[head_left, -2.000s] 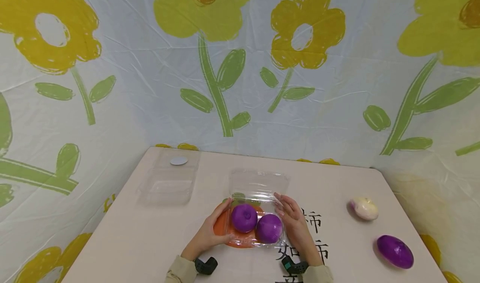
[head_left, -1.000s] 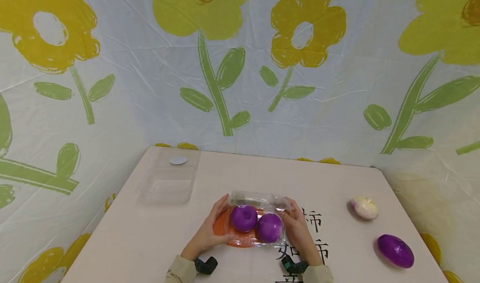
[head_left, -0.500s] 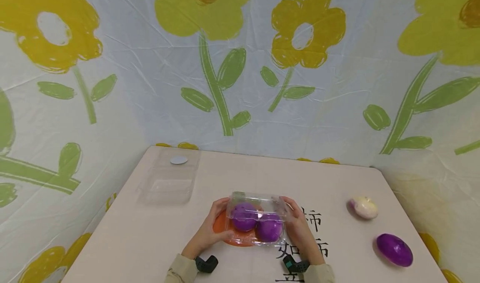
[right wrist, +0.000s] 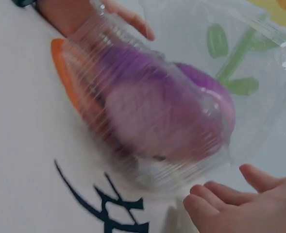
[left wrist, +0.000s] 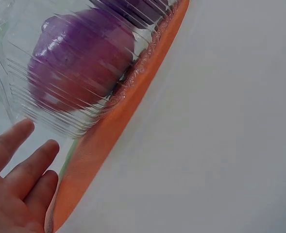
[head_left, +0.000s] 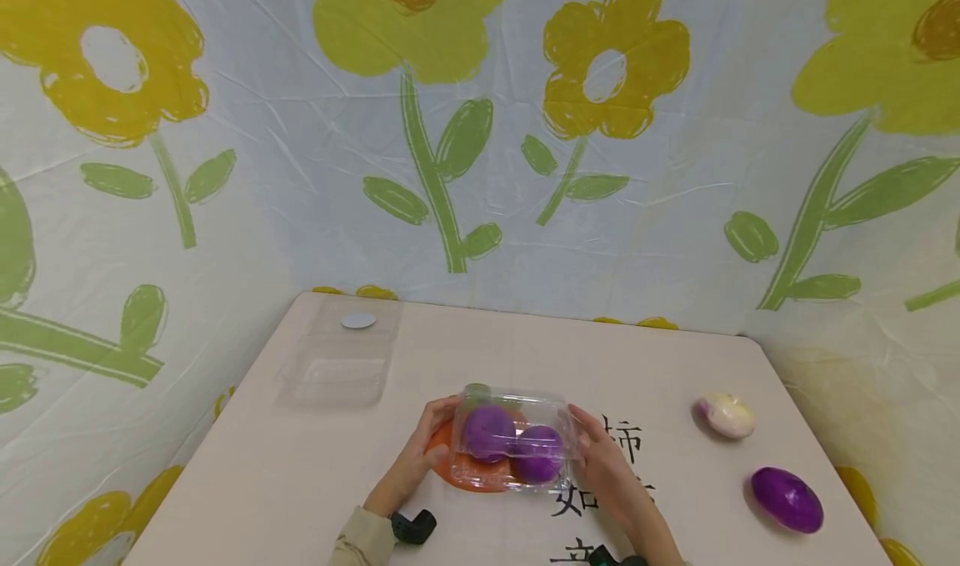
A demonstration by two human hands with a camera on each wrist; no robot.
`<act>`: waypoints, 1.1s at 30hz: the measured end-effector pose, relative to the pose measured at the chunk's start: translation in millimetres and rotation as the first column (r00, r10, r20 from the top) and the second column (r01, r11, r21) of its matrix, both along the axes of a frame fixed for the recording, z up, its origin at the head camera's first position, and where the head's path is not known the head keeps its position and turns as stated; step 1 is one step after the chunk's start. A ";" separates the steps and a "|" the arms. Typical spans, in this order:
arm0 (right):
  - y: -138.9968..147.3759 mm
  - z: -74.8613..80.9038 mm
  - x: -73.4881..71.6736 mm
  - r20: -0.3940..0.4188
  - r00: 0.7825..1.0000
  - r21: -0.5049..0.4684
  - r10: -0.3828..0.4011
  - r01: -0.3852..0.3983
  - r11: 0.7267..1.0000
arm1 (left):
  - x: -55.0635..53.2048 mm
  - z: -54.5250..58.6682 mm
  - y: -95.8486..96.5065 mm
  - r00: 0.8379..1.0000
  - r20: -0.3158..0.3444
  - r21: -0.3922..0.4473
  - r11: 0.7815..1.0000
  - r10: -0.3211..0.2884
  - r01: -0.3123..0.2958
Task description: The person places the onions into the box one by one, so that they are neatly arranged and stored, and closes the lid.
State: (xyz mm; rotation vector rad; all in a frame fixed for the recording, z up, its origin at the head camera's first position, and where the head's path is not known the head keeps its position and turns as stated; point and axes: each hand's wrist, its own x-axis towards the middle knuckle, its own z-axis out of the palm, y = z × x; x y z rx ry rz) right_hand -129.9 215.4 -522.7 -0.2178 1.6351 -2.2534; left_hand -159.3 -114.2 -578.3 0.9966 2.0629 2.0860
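Note:
In the head view a clear plastic clamshell box stands mid-table with its lid folded over. Inside lie two round purple vegetables that look like onions, one on the left and one on the right. My left hand is at the box's left side; the left wrist view shows its fingers spread and slightly apart from the plastic. At the right side is my right hand. Its fingers look straight and extended beside the box wall in the right wrist view.
Another clear plastic box stands open at the back left. To the right lie a whitish vegetable with a purple tip and a purple oval vegetable. The table bears an orange print and black characters; flowered cloth hangs behind.
The box lid has swung from standing up at the back to folded over the purple vegetables. My hands have since loosened at its sides, the right one drawing back a little.

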 end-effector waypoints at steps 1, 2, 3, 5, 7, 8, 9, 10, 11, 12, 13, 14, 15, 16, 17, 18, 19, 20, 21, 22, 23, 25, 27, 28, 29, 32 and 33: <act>0.7 -1.1 1.2 -0.008 1.000 0.017 0.023 -0.022 1.000 | 0.0 0.4 0.0 1.000 -0.001 0.005 1.000 0.002 -0.002; 1.8 -3.5 2.2 -0.017 0.999 0.008 0.046 -0.046 0.999 | 0.3 0.9 0.0 1.000 -0.004 0.007 1.000 0.006 -0.006; 3.2 -6.5 2.8 -0.026 0.997 -0.009 0.071 -0.072 0.997 | 0.6 1.5 0.1 1.000 -0.005 0.003 1.000 0.015 -0.015; 5.7 -14.3 2.8 -0.055 0.992 -0.041 0.117 -0.120 0.992 | 1.3 2.0 0.6 0.999 0.017 -0.006 0.999 0.033 -0.033; 7.7 -21.7 2.7 -0.080 0.986 -0.073 0.146 -0.152 0.986 | 2.7 3.2 1.0 0.998 0.039 -0.033 0.998 0.054 -0.053; 8.2 -24.6 3.0 -0.093 0.984 -0.088 0.152 -0.160 0.983 | 3.8 4.2 1.3 0.997 0.045 -0.050 0.997 0.064 -0.062; 8.2 -26.6 3.3 -0.100 0.983 -0.088 0.152 -0.161 0.983 | 4.4 4.5 1.4 0.996 0.051 -0.071 0.995 0.075 -0.071; 8.0 -28.0 3.7 -0.113 0.982 -0.089 0.150 -0.160 0.983 | 5.1 4.6 1.5 0.995 0.054 -0.091 0.993 0.083 -0.078; 7.6 -28.9 4.1 -0.126 0.981 -0.086 0.147 -0.158 0.984 | 6.0 5.6 1.3 0.995 0.042 -0.111 0.990 0.091 -0.086; 6.9 -29.3 4.2 -0.140 0.980 -0.076 0.144 -0.156 0.985 | 6.3 5.7 0.9 0.994 0.036 -0.132 0.987 0.100 -0.095; 6.3 -29.6 4.5 -0.149 0.979 -0.067 0.140 -0.151 0.986 | 6.6 5.8 0.3 0.994 0.030 -0.148 0.984 0.106 -0.100; 5.6 -29.8 4.6 -0.155 0.979 -0.063 0.135 -0.146 0.987 | 6.7 5.7 -0.3 0.994 0.018 -0.164 0.981 0.110 -0.105; 5.1 -29.8 4.7 -0.158 0.979 -0.059 0.129 -0.139 0.989 | 6.4 5.5 -1.0 0.993 0.009 -0.180 0.977 0.114 -0.111; 4.7 -29.9 4.6 -0.164 0.979 -0.060 0.122 -0.134 0.989 | 6.1 5.6 -1.6 0.993 -0.002 -0.188 0.975 0.117 -0.115; 4.2 -29.8 4.7 -0.164 0.980 -0.057 0.113 -0.123 0.991 | 6.0 6.1 -2.4 0.993 -0.008 -0.188 0.975 0.118 -0.118; 3.8 -29.7 4.8 -0.161 0.982 -0.056 0.103 -0.113 0.992 | 5.5 6.5 -3.0 0.993 -0.017 -0.189 0.975 0.118 -0.119; 3.4 -29.7 5.1 -0.163 0.982 -0.057 0.097 -0.108 0.993 | 5.7 6.8 -3.9 0.993 -0.023 -0.187 0.975 0.118 -0.120; 3.2 -29.5 5.3 -0.162 0.983 -0.055 0.089 -0.100 0.993 | 5.4 7.0 -4.5 0.992 -0.038 -0.185 0.975 0.116 -0.121; 2.9 -29.2 5.5 -0.162 0.983 -0.050 0.081 -0.090 0.995 | 5.1 6.9 -5.0 0.992 -0.051 -0.184 0.975 0.114 -0.122; 2.7 -29.0 5.6 -0.165 0.983 -0.048 0.076 -0.085 0.995 | 4.9 6.9 -5.5 0.992 -0.064 -0.180 0.976 0.112 -0.121; 2.5 -28.8 5.6 -0.166 0.983 -0.043 0.073 -0.081 0.996 | 5.0 6.9 -5.9 0.991 -0.071 -0.181 0.976 0.111 -0.122; 2.5 -28.4 5.8 -0.169 0.983 -0.039 0.071 -0.079 0.996 | 5.2 6.0 -6.6 0.989 -0.098 -0.185 0.975 0.110 -0.127; 2.9 -27.5 6.6 -0.171 0.984 -0.023 0.056 -0.060 0.998 | 5.9 5.4 -6.6 0.988 -0.098 -0.183 0.974 0.117 -0.133; 3.1 -27.1 7.2 -0.166 0.985 -0.015 0.041 -0.044 0.999 | 6.0 5.2 -6.3 0.988 -0.094 -0.178 0.975 0.120 -0.135; 3.4 -26.5 7.8 -0.164 0.986 -0.002 0.026 -0.026 1.000 | 6.3 4.9 -6.1 0.988 -0.088 -0.174 0.975 0.127 -0.140; 3.9 -24.4 10.0 -0.149 0.988 0.059 -0.033 0.043 0.997 | 6.1 3.5 -4.7 0.987 -0.096 -0.160 0.976 0.132 -0.146; 4.0 -23.6 10.5 -0.139 0.989 0.081 -0.052 0.064 0.995 | 5.5 2.8 -4.1 0.985 -0.116 -0.156 0.977 0.127 -0.144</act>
